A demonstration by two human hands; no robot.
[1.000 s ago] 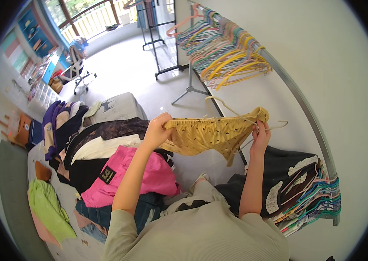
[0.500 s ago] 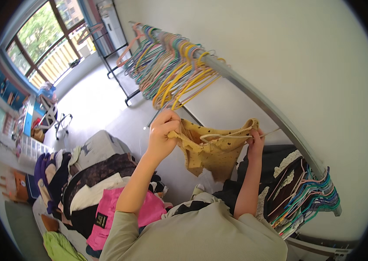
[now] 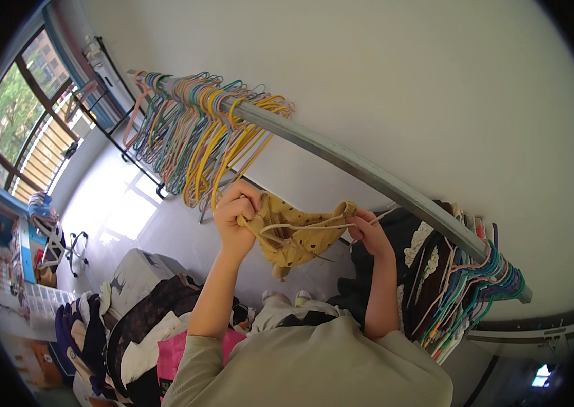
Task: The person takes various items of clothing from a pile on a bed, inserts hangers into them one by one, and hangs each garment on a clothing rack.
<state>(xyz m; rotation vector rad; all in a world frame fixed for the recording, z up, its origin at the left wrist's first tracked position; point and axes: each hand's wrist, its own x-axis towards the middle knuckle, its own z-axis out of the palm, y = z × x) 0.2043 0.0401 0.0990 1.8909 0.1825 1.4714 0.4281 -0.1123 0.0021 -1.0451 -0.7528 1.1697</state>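
Garment (image 3: 285, 255), earlier taut, now sags

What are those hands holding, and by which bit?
A yellow spotted garment, by its upper edge: the left fingers grip one end, the right fingers pinch the other. The right fingers also hold a pale hanger; exactly where is hidden.

My view swings right | left hand (image 3: 238, 216) and right hand (image 3: 370, 235) sit closer | yellow garment (image 3: 292, 254), stretched flat before, bunches between them | 2 feet (image 3: 302, 297) show, up from 1
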